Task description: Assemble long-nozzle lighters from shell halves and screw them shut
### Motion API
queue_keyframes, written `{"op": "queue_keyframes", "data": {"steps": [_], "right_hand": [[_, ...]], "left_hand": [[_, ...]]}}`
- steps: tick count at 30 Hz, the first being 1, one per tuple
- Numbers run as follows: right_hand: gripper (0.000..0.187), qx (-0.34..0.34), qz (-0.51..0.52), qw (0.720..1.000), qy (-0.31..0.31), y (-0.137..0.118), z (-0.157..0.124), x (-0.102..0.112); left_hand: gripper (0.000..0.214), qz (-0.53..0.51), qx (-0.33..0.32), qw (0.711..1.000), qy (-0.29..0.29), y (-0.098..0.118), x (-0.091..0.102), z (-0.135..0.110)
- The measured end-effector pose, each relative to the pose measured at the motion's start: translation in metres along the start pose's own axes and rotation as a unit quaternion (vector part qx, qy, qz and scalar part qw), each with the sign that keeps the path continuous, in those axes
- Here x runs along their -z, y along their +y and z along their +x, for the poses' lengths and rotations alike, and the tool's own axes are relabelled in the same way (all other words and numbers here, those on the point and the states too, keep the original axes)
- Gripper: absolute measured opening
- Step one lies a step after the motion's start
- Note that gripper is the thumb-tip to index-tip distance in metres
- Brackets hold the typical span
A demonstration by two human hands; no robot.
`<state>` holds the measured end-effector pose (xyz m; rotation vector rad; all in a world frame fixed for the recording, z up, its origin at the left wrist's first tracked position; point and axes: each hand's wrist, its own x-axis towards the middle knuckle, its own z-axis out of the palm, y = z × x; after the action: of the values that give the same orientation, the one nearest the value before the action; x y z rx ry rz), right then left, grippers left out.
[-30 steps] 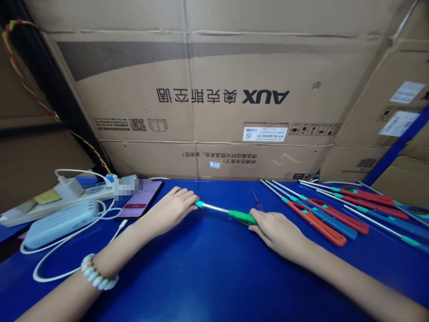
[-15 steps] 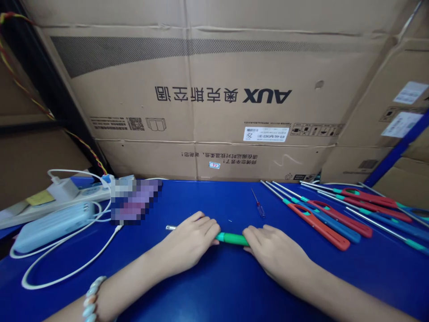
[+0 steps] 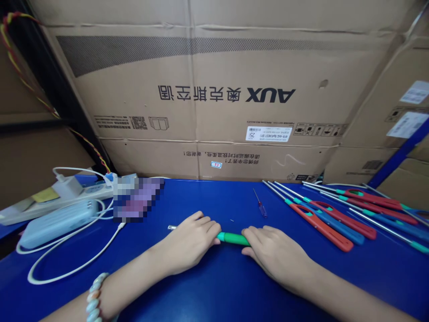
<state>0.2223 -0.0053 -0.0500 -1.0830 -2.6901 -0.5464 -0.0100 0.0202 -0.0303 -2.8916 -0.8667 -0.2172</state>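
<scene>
A green gas lighter (image 3: 234, 239) with a metal tube lies across the front middle of the blue table, held between both hands. My left hand (image 3: 194, 239) is closed round its tube end, and the metal tip pokes out to the left. Around the handle end, my right hand (image 3: 276, 250) is closed, its thumb slightly lifted off below; the end of the handle is hidden under it. A small screwdriver (image 3: 262, 209) with a clear purple handle lies beyond my right hand. Near it is a tiny thin light piece (image 3: 232, 220), too small to name.
Several long lighters in red, blue and orange, such as an orange lighter (image 3: 320, 226), lie at the right. On the left are a light-blue power bank (image 3: 56, 223), white cables, a power strip (image 3: 97, 192) and a blurred-out purple item (image 3: 140, 199). A cardboard wall (image 3: 221, 58) stands behind.
The view has shifted slightly, so everything sits a little further right. My right thumb has come a little away from the lighter handle. Both hands keep their hold.
</scene>
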Motion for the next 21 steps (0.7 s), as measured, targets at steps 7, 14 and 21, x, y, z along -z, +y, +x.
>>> {"op": "queue_keyframes", "data": {"steps": [7, 14, 21], "right_hand": [[0.026, 0.04, -0.092, 0.994, 0.046, -0.002, 0.0, 0.003], [0.024, 0.036, -0.096, 0.993, 0.051, -0.006, 0.0, 0.008], [0.015, 0.035, -0.079, 0.994, 0.062, -0.007, -0.002, 0.002]], "left_hand": [[0.023, -0.068, 0.026, 0.996, -0.051, 0.002, 0.011, -0.001], [0.018, -0.033, 0.031, 0.998, -0.049, 0.006, 0.009, -0.002], [0.018, 0.049, -0.004, 0.999, -0.009, 0.007, -0.011, -0.001]]}}
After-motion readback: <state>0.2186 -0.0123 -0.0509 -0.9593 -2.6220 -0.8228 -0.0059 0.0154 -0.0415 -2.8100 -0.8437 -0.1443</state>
